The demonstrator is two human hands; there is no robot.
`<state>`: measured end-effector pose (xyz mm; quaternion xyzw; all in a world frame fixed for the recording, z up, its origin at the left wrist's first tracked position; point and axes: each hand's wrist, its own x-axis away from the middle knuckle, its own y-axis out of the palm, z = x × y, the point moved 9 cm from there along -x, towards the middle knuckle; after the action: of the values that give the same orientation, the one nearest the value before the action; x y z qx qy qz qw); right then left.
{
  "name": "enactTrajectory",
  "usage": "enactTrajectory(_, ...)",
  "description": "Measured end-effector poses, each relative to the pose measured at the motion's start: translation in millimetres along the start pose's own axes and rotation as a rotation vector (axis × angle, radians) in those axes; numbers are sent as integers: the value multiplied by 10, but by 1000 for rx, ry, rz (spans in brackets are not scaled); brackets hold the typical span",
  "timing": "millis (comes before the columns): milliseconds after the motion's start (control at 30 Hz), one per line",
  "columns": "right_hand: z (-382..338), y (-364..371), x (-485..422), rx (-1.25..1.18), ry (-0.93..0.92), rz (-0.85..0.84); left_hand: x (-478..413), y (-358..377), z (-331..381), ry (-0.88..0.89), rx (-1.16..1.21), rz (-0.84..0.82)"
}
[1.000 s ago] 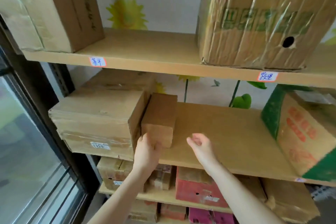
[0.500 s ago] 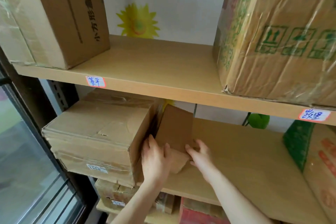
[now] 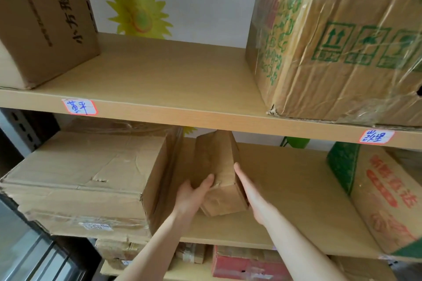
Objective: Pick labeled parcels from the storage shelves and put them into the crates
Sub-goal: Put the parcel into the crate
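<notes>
Nearest the camera, two bare forearms reach up and away onto the middle shelf (image 3: 285,189). The left hand (image 3: 190,194) presses its palm against the near left corner of a small brown parcel (image 3: 219,173), thumb laid over the top edge; the right hand (image 3: 250,191) lies flat along the parcel's right face, fingers (image 3: 238,170) straight and pointing away. Both hands are closed on the parcel from opposite sides, a squeeze rather than a wrap.

The parcel sits on the middle shelf, close to its near edge, tilted so that its far end rises toward the underside of the upper shelf (image 3: 182,112). Just to its left stands a large flat carton (image 3: 91,178) with a white label on its near face; whether the two touch cannot be told.

By its size and the ease of a two-palm hold, the parcel looks light. The cardboard is creased and taped, so it should be fairly stiff but may give under hard pressure; the tape could be a little slick. A steadier hold would likely be one hand under the near bottom edge and the other on a side face.

Farther right on the same shelf leans a green and orange printed box (image 3: 376,189). Beyond, the upper shelf carries two large cartons and two handwritten tags on its front edge.
</notes>
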<state>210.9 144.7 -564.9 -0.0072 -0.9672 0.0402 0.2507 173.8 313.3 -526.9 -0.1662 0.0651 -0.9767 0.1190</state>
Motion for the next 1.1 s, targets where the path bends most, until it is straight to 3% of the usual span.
enactTrajectory(267,-238,-198,241,-345,-94,-160,142,-16,305,176,231,-145)
enactTrajectory(367,-202,-248,321,-458,-67,-163,129,-25,334,207,157,-183)
enactTrajectory(533,19,-315,303,-576,-56,-80,118,-46,115,62,159,-201)
enactTrajectory(700,194,-532,204,-356,-92,82,184,-53,12,83,221,-219)
enactTrajectory(1100,326,-459,307,-412,-19,75,371,10,-77,8,355,-201)
